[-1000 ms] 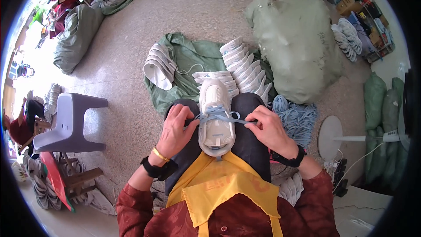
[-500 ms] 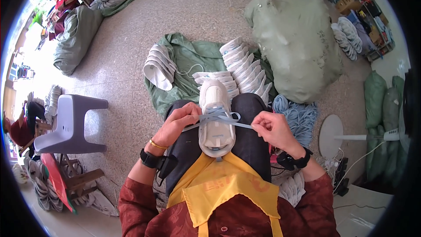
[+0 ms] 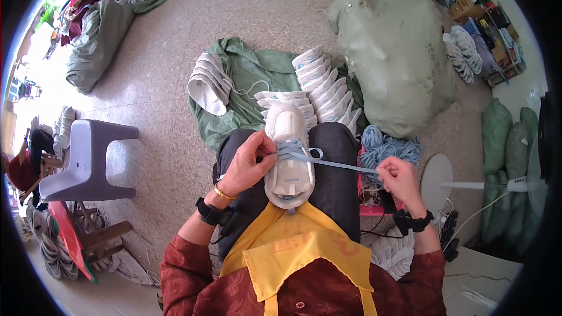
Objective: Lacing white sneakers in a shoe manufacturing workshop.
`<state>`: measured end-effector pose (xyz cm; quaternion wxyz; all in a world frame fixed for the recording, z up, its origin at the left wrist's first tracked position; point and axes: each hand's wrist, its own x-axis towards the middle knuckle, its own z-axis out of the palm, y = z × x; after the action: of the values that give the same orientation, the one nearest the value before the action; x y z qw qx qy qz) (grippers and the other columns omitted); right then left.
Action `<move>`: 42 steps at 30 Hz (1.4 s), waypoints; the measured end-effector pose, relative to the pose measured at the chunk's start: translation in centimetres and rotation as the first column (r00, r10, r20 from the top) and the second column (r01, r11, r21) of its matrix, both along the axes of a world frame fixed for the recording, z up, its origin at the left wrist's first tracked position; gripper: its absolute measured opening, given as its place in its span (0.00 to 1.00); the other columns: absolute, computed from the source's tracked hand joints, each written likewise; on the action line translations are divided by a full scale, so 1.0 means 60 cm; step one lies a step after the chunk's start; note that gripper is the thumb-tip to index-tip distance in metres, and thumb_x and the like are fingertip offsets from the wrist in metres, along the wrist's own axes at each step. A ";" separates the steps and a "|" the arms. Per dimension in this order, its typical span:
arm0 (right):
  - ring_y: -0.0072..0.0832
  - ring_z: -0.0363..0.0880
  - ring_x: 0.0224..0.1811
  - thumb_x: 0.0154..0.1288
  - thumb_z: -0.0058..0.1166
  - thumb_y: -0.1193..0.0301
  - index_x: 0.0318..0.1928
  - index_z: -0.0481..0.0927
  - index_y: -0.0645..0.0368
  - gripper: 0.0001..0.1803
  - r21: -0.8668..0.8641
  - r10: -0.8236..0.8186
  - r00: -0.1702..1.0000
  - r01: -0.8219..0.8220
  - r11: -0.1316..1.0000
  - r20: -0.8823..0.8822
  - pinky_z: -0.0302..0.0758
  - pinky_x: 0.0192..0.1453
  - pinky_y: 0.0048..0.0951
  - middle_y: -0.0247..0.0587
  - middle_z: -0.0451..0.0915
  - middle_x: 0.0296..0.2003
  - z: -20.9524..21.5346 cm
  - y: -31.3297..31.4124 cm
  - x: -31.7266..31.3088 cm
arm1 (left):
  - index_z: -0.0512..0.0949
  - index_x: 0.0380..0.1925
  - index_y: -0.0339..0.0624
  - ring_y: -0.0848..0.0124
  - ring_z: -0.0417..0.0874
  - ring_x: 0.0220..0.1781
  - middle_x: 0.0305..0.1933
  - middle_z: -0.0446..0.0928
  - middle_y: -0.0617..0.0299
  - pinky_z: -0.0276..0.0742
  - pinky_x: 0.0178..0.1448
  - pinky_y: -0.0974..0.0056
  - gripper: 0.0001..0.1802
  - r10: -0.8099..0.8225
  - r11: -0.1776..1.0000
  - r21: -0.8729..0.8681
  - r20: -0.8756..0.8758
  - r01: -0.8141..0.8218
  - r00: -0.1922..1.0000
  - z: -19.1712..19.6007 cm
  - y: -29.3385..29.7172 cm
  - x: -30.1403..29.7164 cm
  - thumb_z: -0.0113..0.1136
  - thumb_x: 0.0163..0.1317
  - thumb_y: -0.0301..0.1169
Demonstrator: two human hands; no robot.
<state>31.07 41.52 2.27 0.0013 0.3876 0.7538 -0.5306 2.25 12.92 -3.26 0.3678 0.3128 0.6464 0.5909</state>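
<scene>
A white sneaker rests on my lap between my dark-trousered knees, its toe pointing away from me. Pale blue shoelace crosses its upper eyelets, with a small loop standing at the right side. My left hand is closed at the shoe's left edge, thumb and fingers pinching the lace by the eyelets. Out to the right, my right hand pinches the lace near its end, and the strand runs taut from the shoe to those fingers. A yellow apron covers my front below the heel.
Stacked white shoe uppers lie ahead on a green cloth. A bundle of blue laces sits right of my knee. Beyond stands a big green sack. A grey plastic chair is at left, a white fan at right.
My right hand has moved outward to the right and slightly nearer me, drawing out a longer length of lace. My left hand has shifted right, closer against the shoe's eyelets.
</scene>
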 end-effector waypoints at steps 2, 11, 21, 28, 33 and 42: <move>0.16 0.76 0.21 0.65 0.69 0.75 0.42 0.82 0.63 0.09 0.389 0.126 0.987 -0.078 0.918 -0.100 0.72 0.24 0.23 0.35 0.84 0.29 -0.002 -0.031 -0.042 | 0.74 0.39 0.37 0.78 0.77 0.38 0.39 0.74 0.64 0.78 0.44 0.71 0.10 0.015 1.000 -0.007 -0.051 -0.016 0.999 0.005 0.001 0.005 0.66 0.63 0.19; 0.41 0.84 0.30 0.63 0.69 0.72 0.44 0.82 0.62 0.12 0.595 0.597 0.771 -0.378 0.709 -0.222 0.80 0.35 0.38 0.45 0.82 0.39 0.010 -0.146 -0.227 | 0.75 0.33 0.36 0.80 0.75 0.27 0.27 0.76 0.67 0.73 0.32 0.70 0.09 0.078 0.991 -0.103 -0.075 -0.085 0.994 0.016 -0.009 0.026 0.69 0.63 0.24; 0.36 0.84 0.27 0.67 0.62 0.77 0.39 0.84 0.67 0.05 0.591 0.597 0.763 -0.370 0.717 -0.248 0.80 0.33 0.33 0.46 0.86 0.31 0.014 -0.140 -0.254 | 0.76 0.32 0.36 0.82 0.74 0.26 0.25 0.76 0.68 0.71 0.31 0.71 0.09 0.108 0.992 -0.065 -0.060 -0.112 0.992 0.014 -0.010 0.028 0.70 0.63 0.25; 0.13 0.76 0.20 0.71 0.59 0.76 0.42 0.84 0.66 0.05 -0.216 0.384 0.923 -0.378 0.900 -0.016 0.72 0.23 0.18 0.37 0.87 0.30 0.023 -0.097 -0.237 | 0.76 0.32 0.36 0.83 0.74 0.26 0.25 0.76 0.67 0.71 0.31 0.70 0.09 0.092 0.993 -0.065 -0.052 -0.095 0.994 0.008 -0.014 0.028 0.70 0.64 0.26; 0.12 0.75 0.21 0.74 0.57 0.75 0.46 0.83 0.65 0.06 -0.320 0.327 0.939 -0.345 0.882 -0.111 0.73 0.23 0.16 0.39 0.88 0.33 0.000 -0.087 -0.227 | 0.73 0.36 0.38 0.83 0.74 0.29 0.29 0.75 0.70 0.72 0.34 0.72 0.10 0.086 0.996 -0.028 0.011 -0.086 0.996 0.011 -0.014 0.026 0.67 0.66 0.22; 0.12 0.76 0.25 0.75 0.57 0.75 0.51 0.81 0.65 0.09 -0.449 0.251 0.943 -0.325 0.832 -0.218 0.74 0.28 0.15 0.39 0.88 0.38 -0.012 -0.081 -0.225 | 0.70 0.39 0.42 0.84 0.73 0.38 0.36 0.71 0.72 0.72 0.43 0.75 0.12 0.105 0.995 -0.029 0.238 -0.101 0.966 0.057 -0.060 0.007 0.63 0.67 0.17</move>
<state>17.54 36.66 1.52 0.1206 0.2161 0.6467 -0.7215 2.69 9.30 0.17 0.4144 0.2025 0.6176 0.6370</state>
